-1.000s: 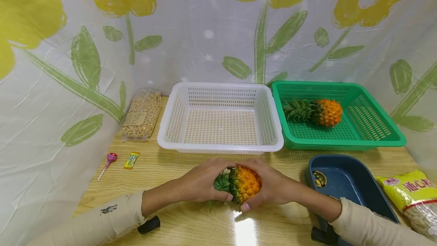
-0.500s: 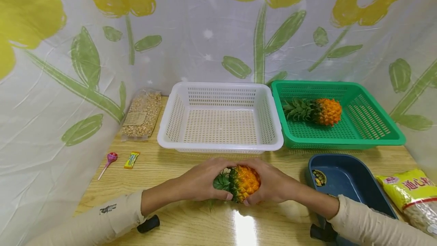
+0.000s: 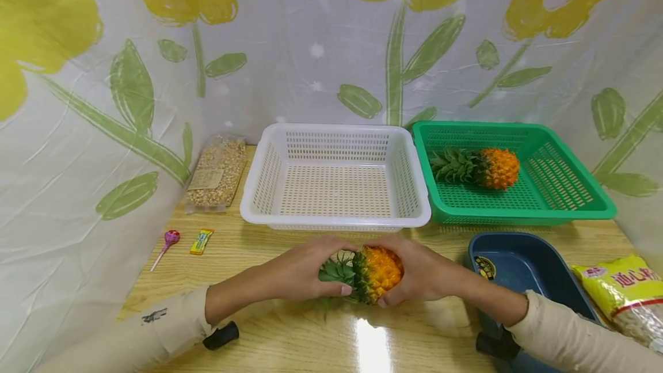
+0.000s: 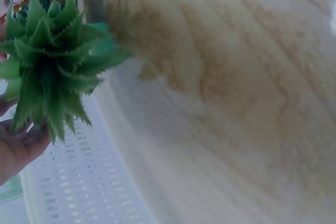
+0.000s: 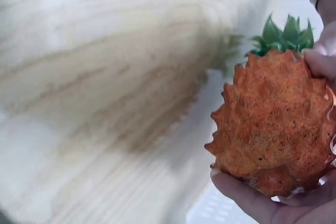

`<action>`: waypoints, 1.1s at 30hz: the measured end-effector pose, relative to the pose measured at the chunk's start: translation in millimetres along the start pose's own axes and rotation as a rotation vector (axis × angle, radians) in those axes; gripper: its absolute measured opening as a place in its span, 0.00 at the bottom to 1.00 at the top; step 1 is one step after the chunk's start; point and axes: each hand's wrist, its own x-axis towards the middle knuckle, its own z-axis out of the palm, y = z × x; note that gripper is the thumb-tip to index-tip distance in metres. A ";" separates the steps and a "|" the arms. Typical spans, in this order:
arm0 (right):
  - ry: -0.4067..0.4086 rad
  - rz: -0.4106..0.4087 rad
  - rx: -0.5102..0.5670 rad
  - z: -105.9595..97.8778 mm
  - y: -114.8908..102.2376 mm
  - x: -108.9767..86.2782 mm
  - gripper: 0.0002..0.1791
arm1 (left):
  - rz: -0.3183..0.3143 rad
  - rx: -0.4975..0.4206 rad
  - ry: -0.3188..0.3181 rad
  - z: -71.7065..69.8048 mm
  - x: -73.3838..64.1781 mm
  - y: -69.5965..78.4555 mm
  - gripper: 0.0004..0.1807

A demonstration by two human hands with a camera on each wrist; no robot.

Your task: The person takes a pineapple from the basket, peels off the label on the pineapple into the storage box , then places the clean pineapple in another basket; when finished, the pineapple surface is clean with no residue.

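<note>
Both hands are round one pineapple [image 3: 384,272] with a bumpy orange body and green crown, low over the table in front of the white basket. From the right, my right hand [image 3: 425,269] grips its body between thumb and fingers; the right wrist view shows the underside of the spiky body [image 5: 273,119]. My left hand [image 3: 303,269] curves round the crown end, thumb at the neck between leaves and body. Green leaves [image 4: 47,72] fill the upper left of the left wrist view, with fingertips [image 4: 31,142] beneath them.
A white basket [image 3: 335,222] stands behind the hands. In a green basket [image 3: 523,214] at its right lies another pineapple [image 3: 494,169]. A blue basin [image 3: 518,258] and a yellow snack bag [image 3: 621,286] are right. Left are a grain bag [image 3: 217,171], a lollipop [image 3: 170,239] and a wrapped candy [image 3: 201,242].
The pineapple has shifted slightly right and away from me with the right hand. The left hand has slid a little left, and more of the green crown shows between the hands.
</note>
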 end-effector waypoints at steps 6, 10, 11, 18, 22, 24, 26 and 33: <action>0.009 -0.016 -0.017 -14.2 1.8 -6.7 0.51 | 0.013 -0.099 0.017 -17.1 -6.1 5.0 0.37; 0.001 -0.025 0.011 -24.3 3.9 -13.2 0.49 | 0.046 -0.140 0.091 -28.2 -7.6 5.7 0.33; -0.004 -0.026 0.022 -26.8 3.8 -14.9 0.49 | 0.059 -0.137 0.119 -30.9 -7.4 5.4 0.32; -0.031 -0.012 0.078 -46.7 1.8 -27.3 0.48 | 0.099 -0.113 0.266 -47.4 -3.4 -0.5 0.27; -0.045 -0.014 0.113 -58.7 2.6 -34.2 0.48 | 0.101 -0.105 0.307 -53.8 0.6 -7.9 0.25; -0.046 -0.021 0.110 -65.0 3.6 -37.3 0.48 | 0.090 -0.107 0.317 -56.3 2.7 -12.5 0.24; -0.050 -0.032 0.094 -72.0 4.4 -40.0 0.48 | 0.077 -0.103 0.322 -58.8 4.6 -17.7 0.23; -0.072 -0.090 0.059 -99.0 11.0 -46.6 0.47 | 0.018 -0.079 0.262 -64.1 11.7 -35.6 0.19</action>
